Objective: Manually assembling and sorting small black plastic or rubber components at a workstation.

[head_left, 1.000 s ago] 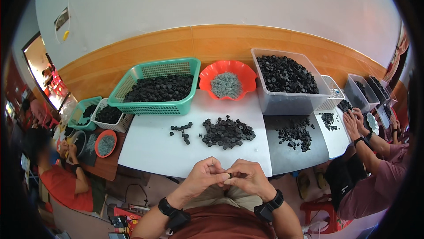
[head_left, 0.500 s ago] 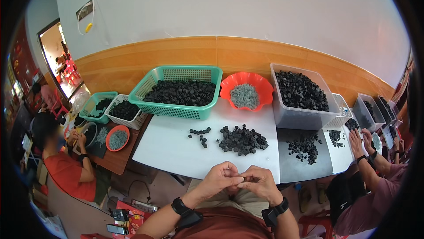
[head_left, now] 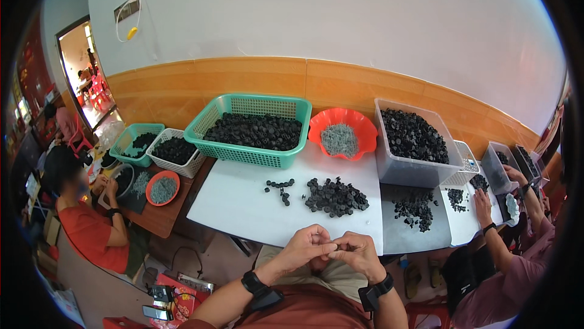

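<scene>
My left hand and my right hand meet in front of the table's near edge. The thumb and fingers of each are closed in a pinch on a small black part, mostly hidden by the fingertips. On the white tabletop beyond them lies a heap of small round black parts, some with stems. To its left, several similar parts sit in a short branching row.
Along the wall stand a green basket of black parts, a red scalloped bowl of grey metal pieces and a clear bin of black parts. More black parts lie right. Co-workers sit left and right.
My hands stay pinched together in nearly the same place. The view has shifted slightly. The co-worker on the right has parted their hands, one now reaching to a clear bin.
</scene>
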{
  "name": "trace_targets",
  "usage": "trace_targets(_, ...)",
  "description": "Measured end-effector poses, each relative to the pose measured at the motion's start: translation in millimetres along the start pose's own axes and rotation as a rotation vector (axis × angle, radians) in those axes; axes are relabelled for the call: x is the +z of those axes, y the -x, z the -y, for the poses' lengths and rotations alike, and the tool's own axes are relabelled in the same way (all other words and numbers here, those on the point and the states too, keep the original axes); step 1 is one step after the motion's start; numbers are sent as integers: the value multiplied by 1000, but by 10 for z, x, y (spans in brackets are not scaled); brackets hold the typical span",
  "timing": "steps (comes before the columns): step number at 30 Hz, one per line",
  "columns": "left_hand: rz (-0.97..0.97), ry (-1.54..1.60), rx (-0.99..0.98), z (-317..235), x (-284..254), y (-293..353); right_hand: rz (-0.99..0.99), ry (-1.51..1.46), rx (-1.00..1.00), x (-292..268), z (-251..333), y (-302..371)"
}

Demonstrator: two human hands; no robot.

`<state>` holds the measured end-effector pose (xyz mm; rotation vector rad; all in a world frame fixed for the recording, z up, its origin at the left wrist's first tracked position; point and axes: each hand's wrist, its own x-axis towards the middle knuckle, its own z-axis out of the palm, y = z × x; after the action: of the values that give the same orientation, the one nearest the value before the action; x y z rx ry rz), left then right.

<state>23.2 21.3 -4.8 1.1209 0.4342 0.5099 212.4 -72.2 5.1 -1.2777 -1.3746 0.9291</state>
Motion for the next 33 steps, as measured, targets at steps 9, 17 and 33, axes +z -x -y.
trace_targets(9, -30, 32, 54, 65, 17, 19, 61, -114, 98, -33, 10, -4)
trace_targets(17, -95, 34, 48, -4, 12, 53, 1, -242, 113, -63, 15, 6)
trace_targets(33, -881, -1282, 631, -1759, -1597, -454, -9, -198, 118, -74, -89, 14)
